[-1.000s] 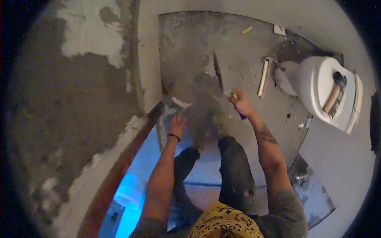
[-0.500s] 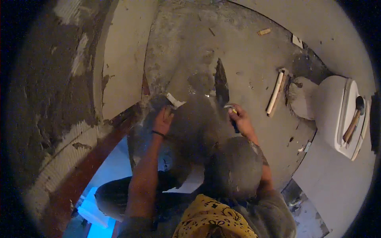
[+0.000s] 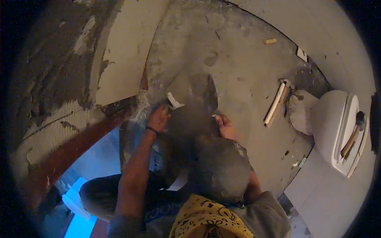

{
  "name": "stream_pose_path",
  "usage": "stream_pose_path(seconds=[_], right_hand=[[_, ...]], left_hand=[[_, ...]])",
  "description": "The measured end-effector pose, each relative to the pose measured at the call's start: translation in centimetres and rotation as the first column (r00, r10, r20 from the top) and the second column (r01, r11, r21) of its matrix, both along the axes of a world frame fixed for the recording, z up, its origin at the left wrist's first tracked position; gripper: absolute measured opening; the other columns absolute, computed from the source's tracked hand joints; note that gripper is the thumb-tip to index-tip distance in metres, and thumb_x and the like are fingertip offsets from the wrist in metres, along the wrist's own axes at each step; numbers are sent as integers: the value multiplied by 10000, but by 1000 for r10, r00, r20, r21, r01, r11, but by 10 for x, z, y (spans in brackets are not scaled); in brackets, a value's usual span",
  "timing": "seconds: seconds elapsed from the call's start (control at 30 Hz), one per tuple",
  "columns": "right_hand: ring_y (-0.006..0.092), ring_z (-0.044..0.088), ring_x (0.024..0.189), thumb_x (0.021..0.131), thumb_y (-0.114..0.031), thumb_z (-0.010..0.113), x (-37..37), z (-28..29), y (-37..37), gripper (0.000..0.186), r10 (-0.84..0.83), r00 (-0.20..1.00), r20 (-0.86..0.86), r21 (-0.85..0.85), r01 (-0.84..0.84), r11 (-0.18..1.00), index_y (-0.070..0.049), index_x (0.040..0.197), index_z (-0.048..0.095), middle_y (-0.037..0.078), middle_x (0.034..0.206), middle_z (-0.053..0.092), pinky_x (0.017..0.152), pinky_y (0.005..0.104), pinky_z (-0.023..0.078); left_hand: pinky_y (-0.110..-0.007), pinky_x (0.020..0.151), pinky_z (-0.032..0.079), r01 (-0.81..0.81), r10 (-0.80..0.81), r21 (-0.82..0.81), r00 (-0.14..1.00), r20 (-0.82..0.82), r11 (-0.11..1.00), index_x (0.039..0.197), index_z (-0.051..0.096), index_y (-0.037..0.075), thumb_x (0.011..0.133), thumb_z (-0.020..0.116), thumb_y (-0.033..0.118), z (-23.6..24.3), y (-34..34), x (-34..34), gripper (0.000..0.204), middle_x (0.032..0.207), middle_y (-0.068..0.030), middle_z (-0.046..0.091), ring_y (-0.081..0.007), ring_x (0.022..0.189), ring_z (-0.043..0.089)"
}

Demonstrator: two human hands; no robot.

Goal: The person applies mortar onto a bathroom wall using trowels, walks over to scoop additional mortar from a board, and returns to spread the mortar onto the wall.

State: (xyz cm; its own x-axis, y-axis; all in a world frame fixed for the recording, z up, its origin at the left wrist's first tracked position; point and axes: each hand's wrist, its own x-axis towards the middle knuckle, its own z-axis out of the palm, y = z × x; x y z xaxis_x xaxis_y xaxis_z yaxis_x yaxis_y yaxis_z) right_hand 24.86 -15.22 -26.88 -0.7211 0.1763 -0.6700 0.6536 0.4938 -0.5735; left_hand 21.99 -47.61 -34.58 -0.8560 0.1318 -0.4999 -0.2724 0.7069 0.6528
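Note:
My right hand (image 3: 226, 127) is closed around the handle of a pointed trowel, most of which the hand hides. The trowel's dark blade (image 3: 210, 93) points away from me, low over the grey floor. To the left, my left hand (image 3: 159, 118), with a dark band at its wrist, has bent fingers at the lower end of an irregular white shard (image 3: 174, 101). The shard looks pinched at its edge; its material is unclear. A dark blur covers the area between my hands and hides what lies there.
A white toilet (image 3: 335, 127) stands at the right, with a hammer (image 3: 352, 137) on it. Beside its base lies a pale stick-like strip (image 3: 274, 104). A small wooden piece (image 3: 270, 41) is farther off. A mortar-smeared wall (image 3: 51, 67) and a reddish-brown ledge (image 3: 75, 158) run along the left.
My right hand and the trowel have moved left, closer to my left hand. The left hand has shifted slightly left beside the shard. The whole view has also shifted a little.

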Motion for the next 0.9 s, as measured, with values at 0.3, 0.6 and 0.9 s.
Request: stream_pose_path(seconds=[0.3, 0.6, 0.9], right_hand=[[135, 526, 549, 916, -426, 521, 9, -93, 1, 380, -80, 974, -213, -205, 36, 978, -104, 1094, 617, 28, 681, 552, 511, 297, 432], [105, 459, 461, 896, -404, 568, -16, -49, -60, 316, -326, 931, 167, -606, 357, 711, -136, 1063, 576, -5, 602, 493, 427, 266, 385], [310, 628, 751, 891, -450, 528, -59, -2, 19, 456, 255, 919, -301, 106, -233, 967, -19, 1020, 601, 162, 804, 655, 703, 407, 492]], left_hand=[[-411, 953, 433, 66, -81, -71, 968, -236, 995, 1335, 424, 57, 849, 606, 369, 26, 23, 7, 606, 1210, -225, 554, -373, 1122, 535], [-443, 874, 475, 111, -162, -213, 958, -237, 971, 1296, 467, 70, 822, 655, 338, 72, 5, 4, 576, 1110, -234, 603, -390, 1024, 585], [-436, 878, 467, -163, 123, -221, 976, -182, 962, 1284, 470, 58, 806, 658, 316, 72, -1, 44, 574, 1120, -224, 596, -398, 1022, 574]])
